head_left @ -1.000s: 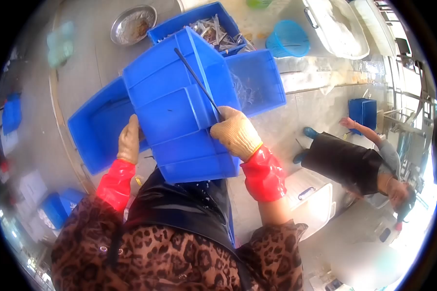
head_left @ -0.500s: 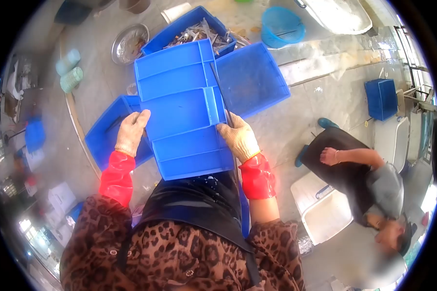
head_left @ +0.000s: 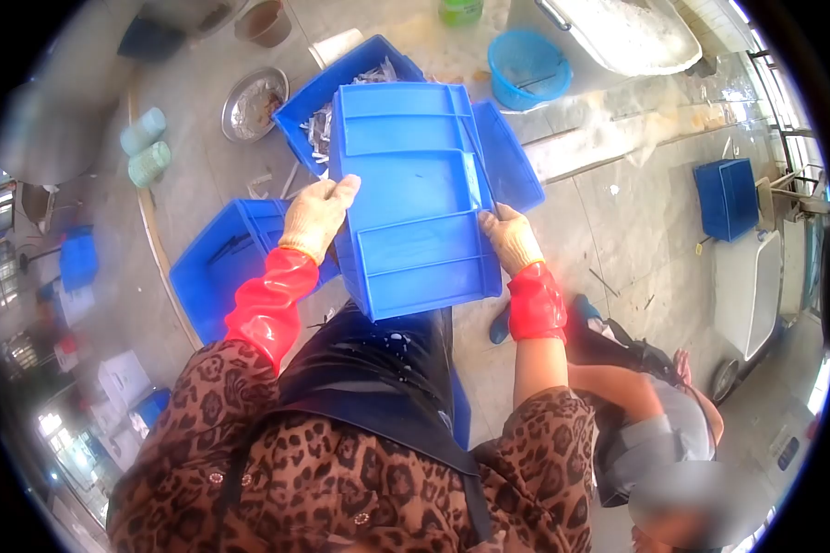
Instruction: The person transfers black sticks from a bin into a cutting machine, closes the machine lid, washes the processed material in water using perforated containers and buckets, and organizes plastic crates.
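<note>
A blue plastic crate (head_left: 415, 184) with raised ribs is held up in front of my body, above my black apron (head_left: 378, 378). My left hand (head_left: 315, 217), in a cream glove with a red cuff, is closed on the crate's left edge. On the opposite edge, my right hand (head_left: 512, 238) grips with the thumb on top, gloved the same way. What the fingers do under the crate is hidden. Behind it on the floor is a blue bin (head_left: 295, 115) with loose pale and grey scraps, partly covered from view.
Another blue bin (head_left: 203, 267) lies at the left, and a blue crate (head_left: 516, 170) at the right. A metal bowl (head_left: 254, 103), a light blue basket (head_left: 528, 69) and a white tub (head_left: 641, 32) stand farther off. A person in grey (head_left: 659, 433) is close on my right.
The held crate has shifted right in view and covers more of the crate behind it. Both hands have moved right with it. The other person has come closer to my right side.
</note>
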### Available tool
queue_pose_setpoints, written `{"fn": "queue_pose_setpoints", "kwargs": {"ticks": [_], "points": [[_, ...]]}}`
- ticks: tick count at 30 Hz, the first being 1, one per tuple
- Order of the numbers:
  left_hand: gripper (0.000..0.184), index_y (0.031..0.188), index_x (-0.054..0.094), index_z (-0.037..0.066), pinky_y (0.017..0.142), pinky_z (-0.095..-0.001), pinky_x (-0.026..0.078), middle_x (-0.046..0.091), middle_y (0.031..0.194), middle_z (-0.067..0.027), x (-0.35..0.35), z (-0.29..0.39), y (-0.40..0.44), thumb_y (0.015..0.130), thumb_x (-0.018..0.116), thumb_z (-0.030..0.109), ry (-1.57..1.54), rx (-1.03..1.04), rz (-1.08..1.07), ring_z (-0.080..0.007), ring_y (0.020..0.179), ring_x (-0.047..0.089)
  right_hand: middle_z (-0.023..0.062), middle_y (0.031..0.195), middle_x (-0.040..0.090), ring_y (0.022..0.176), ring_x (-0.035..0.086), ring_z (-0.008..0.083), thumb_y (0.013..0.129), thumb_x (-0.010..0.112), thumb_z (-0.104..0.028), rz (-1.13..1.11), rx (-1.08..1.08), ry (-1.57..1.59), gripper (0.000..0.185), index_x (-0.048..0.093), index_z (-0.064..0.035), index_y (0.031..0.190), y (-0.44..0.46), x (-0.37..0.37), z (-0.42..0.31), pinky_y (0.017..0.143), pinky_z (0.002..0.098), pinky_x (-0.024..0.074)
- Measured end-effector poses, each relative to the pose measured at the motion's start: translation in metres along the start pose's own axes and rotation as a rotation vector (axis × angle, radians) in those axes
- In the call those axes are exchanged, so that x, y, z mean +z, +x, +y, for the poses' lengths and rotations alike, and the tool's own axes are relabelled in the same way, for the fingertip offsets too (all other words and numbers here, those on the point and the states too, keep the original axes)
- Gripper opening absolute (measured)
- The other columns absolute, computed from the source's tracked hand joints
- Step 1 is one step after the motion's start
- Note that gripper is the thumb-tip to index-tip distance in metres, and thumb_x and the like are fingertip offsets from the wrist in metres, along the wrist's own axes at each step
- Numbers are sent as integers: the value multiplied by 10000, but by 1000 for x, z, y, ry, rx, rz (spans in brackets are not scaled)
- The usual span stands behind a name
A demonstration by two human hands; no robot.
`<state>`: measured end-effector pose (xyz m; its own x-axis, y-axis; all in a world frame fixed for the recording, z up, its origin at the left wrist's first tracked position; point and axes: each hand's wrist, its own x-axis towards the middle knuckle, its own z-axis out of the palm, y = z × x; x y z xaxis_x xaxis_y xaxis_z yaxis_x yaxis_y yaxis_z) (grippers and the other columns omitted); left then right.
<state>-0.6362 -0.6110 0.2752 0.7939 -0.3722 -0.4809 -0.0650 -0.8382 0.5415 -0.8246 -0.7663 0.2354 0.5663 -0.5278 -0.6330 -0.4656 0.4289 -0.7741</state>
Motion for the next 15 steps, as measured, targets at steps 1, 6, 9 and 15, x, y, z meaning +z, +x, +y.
{"fn": "queue_pose_setpoints", "kwargs": {"ticks": [1,6,9,15], "points": [[403,569,459,53,468,-248,322,390,529,18,0,4,1,763,542,396,14,-35,-26,-80,503,355,56,828,579,724,512,116,801,518,-144,10,29,37,288,515,27,1032,1,-1,-2,676,244,427],[397,551,419,69,462,-262,306,350,525,18,-6,11,-3,768,534,381,34,21,-29,-83,504,317,78,871,570,746,521,133,799,524,-134,27,38,64,308,490,50,1044,-9,5,-9,687,249,434],[390,564,422,57,477,-264,308,347,534,16,-11,-8,0,775,530,367,-18,-22,-63,-82,520,318,87,869,572,749,522,137,798,525,-140,18,-32,119,313,489,55,1041,-16,14,5,693,249,432],[447,600,468,27,551,-324,361,435,554,-94,-44,-42,4,770,491,440,11,89,-8,-171,542,397,166,959,553,851,520,183,779,552,-203,15,-25,-142,467,410,106,1099,-25,55,14,738,267,418]]}}
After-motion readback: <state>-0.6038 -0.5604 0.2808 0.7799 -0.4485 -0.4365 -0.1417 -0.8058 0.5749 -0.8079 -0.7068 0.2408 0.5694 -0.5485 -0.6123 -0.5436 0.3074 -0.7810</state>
